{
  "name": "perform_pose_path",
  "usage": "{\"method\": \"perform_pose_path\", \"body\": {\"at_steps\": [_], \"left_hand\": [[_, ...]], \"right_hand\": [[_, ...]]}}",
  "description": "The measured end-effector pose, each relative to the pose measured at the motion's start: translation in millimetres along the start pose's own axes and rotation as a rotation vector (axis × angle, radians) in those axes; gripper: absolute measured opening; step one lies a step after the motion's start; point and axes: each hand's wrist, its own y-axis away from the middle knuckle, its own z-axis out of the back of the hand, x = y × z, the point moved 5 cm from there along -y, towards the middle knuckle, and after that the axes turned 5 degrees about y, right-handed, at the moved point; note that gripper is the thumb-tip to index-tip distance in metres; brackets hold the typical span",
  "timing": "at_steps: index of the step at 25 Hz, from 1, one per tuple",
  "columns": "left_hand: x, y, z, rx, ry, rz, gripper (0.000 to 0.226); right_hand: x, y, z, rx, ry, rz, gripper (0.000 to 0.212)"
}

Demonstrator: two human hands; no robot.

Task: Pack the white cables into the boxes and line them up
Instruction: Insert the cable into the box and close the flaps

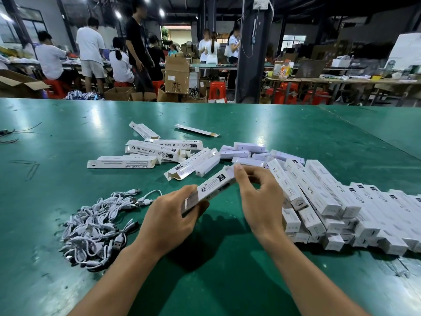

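Note:
My left hand (167, 216) grips the near end of a long white box (213, 185), held tilted above the green table (68, 137). At the box's far end, my right hand (257, 192) pinches the flap with thumb and fingertips. A tangled pile of white USB cables (95, 226) lies on the table to the left of my left hand. Several loose white boxes (157, 151), some with open ends, are scattered beyond my hands. To the right, many boxes (337, 208) lie side by side in a row, stacked in layers.
A thin dark wire (13, 133) lies at the table's far left edge. Beyond the table, several people stand and sit at other benches among cardboard cartons (176, 75) and red stools (216, 87). A dark pillar (252, 49) rises behind the table.

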Motion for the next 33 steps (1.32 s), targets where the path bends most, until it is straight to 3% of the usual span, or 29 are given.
{"method": "perform_pose_path", "body": {"at_steps": [2, 4, 7, 11, 16, 21, 24, 27, 29, 31, 33], "left_hand": [[-0.4, 0.8, -0.1, -0.038, -0.007, 0.021, 0.032], [1.4, 1.0, -0.3, -0.039, 0.011, 0.045, 0.031], [1.0, 0.7, 0.5, -0.027, 0.019, 0.045, 0.028], [-4.8, 1.5, -2.1, 0.042, 0.037, -0.003, 0.028], [-4.8, 1.7, -2.3, 0.034, 0.054, 0.003, 0.028], [-5.4, 1.7, -1.2, 0.039, 0.031, -0.006, 0.028], [-3.9, 0.8, -1.9, 0.020, 0.031, 0.008, 0.028], [-1.1, 0.3, -4.1, -0.009, 0.043, 0.037, 0.025], [6.1, -1.5, 0.4, -0.117, 0.072, 0.139, 0.017], [15.6, -2.5, 6.1, -0.207, 0.159, 0.308, 0.017], [12.2, -3.8, 5.1, -0.187, 0.164, 0.342, 0.022]], "right_hand": [[3.7, 5.9, -9.1, 0.050, 0.096, 0.096, 0.024], [7.0, 9.0, -13.9, 0.065, 0.096, 0.131, 0.016], [4.7, 7.1, -14.5, 0.140, 0.043, 0.069, 0.011], [0.9, 8.6, -20.9, 0.328, 0.045, -0.011, 0.024], [0.4, 7.5, -22.9, 0.357, 0.041, -0.021, 0.027], [-2.1, 5.7, -22.3, 0.510, 0.064, -0.104, 0.037], [0.8, 5.4, -20.4, 0.482, 0.069, -0.085, 0.031], [9.4, 7.7, -14.4, 0.213, -0.087, -0.002, 0.021], [5.4, 10.1, -15.6, 0.099, -0.245, -0.046, 0.018], [-6.7, 17.0, -30.4, 0.184, -0.207, -0.107, 0.014], [-12.7, 26.0, -49.7, 0.376, 0.030, -0.083, 0.011]]}}
